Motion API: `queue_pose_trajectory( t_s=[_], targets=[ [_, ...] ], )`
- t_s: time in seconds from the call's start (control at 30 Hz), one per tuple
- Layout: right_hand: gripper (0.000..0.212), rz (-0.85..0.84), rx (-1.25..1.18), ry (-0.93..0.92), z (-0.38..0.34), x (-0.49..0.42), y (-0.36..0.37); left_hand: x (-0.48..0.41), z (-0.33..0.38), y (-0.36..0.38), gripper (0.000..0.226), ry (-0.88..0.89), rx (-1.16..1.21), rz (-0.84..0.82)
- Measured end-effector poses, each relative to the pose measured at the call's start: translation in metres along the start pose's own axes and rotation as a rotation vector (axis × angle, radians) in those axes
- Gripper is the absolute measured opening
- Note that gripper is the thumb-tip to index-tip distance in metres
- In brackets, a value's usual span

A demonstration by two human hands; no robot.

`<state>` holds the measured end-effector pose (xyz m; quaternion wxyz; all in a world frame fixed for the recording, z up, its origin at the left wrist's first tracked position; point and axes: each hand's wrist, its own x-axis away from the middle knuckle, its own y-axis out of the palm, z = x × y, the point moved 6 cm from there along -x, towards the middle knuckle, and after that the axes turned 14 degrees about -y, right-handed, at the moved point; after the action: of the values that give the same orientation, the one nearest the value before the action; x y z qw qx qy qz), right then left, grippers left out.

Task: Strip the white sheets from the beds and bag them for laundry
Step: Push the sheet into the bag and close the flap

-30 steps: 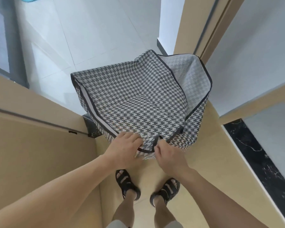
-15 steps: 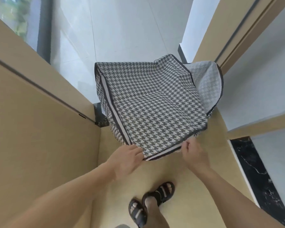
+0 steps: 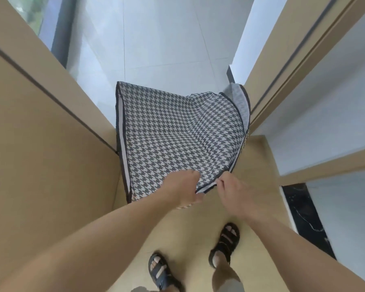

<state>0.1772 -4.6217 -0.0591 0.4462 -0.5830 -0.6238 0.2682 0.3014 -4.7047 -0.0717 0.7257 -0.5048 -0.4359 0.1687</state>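
Bag [image 3: 169, 144], houndstooth, flat, prob. empty, far corner by right door frame [image 3: 268, 85]. Left hand [image 3: 185, 186] grips near rim; right hand [image 3: 232, 190] pinches trim just beside. No sheets or beds visible: stripping & bagging all left, I'd say.

Since half a second ago the right hand [image 3: 232, 190] has slid left along the near dark-trimmed edge of the black-and-white houndstooth fabric laundry bag [image 3: 173, 140], closing up beside the left hand [image 3: 183, 186]. Less of the bag's pale lining shows at its far right. The black strapped sandals [image 3: 228, 239] have stepped apart, the right one ahead.
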Motion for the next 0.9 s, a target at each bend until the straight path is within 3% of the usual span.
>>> queue_pose_trajectory(
  t_s=[0.2,0.47,0.57,0.67,0.77,0.9],
  targets=[
    [0.026,-0.055,0.03,-0.164,0.036,-0.019,-0.01,-0.027,0.041,0.008,0.02,-0.003,0.077,0.033],
    [0.029,0.003,0.174,-0.184,0.162,-0.06,-0.081,-0.035,0.04,0.005,0.021,-0.194,0.081,0.061],
    [0.026,0.03,0.182,-0.204,0.178,-0.069,-0.102,-0.037,0.043,0.01,0.019,-0.33,0.003,-0.057],
    [0.021,0.047,0.147,-0.352,0.165,-0.067,-0.111,-0.046,0.063,0.003,0.027,-0.418,-0.066,-0.176],
    [0.02,0.072,0.222,-0.538,0.138,-0.057,-0.114,-0.076,0.115,-0.022,0.05,-0.369,0.049,-0.038],
    [0.028,0.065,0.277,-0.596,0.137,-0.06,-0.116,-0.108,0.159,-0.054,0.033,-0.247,0.119,0.146]
  ],
)
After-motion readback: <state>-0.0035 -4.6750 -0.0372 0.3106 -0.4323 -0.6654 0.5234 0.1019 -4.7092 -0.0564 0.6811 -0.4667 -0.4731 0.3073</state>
